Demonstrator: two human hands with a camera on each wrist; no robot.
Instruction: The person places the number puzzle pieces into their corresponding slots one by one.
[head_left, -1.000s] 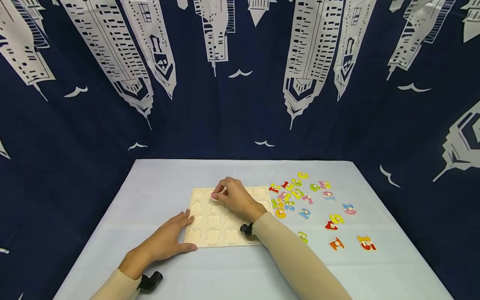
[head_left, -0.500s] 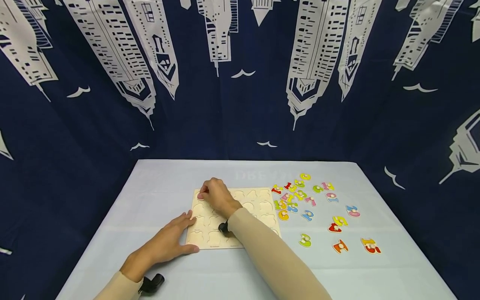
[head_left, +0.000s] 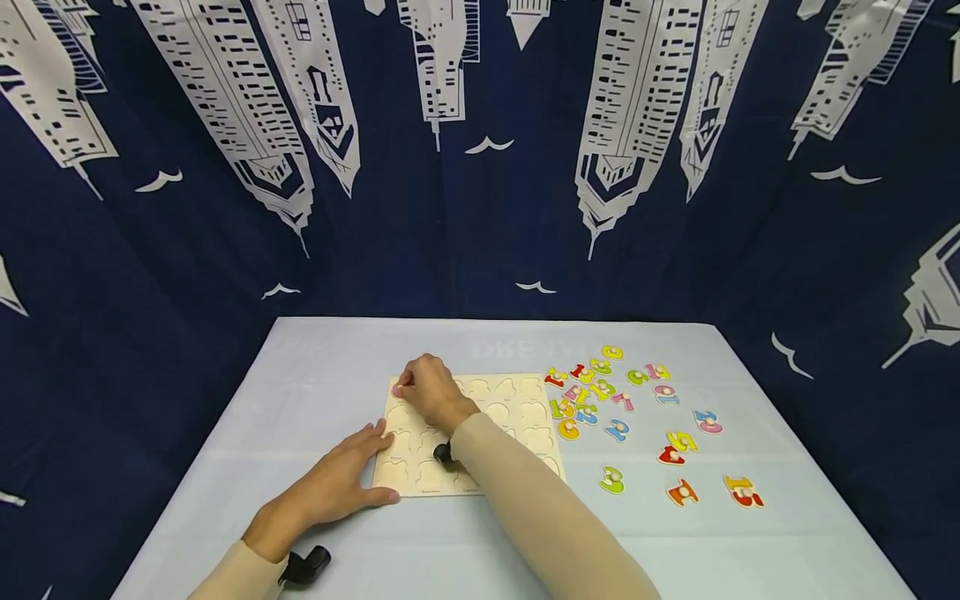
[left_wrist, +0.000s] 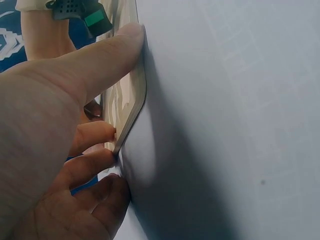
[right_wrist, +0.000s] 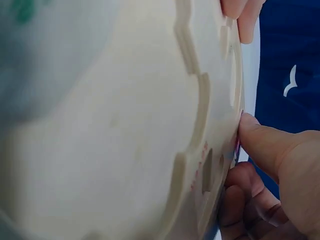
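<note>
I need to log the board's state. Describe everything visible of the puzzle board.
The board is a pale, wood-looking rectangle with rows of cut-out recesses, nearly all empty. It lies flat on the table, left of the scattered number pieces. The left hand rests open against its near left corner, thumb along the edge. The right hand pinches a pink piece at the far left recess; that forearm crosses the board.

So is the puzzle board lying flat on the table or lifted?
Flat: the puzzle board rests on the table, left hand at its edge.
</note>
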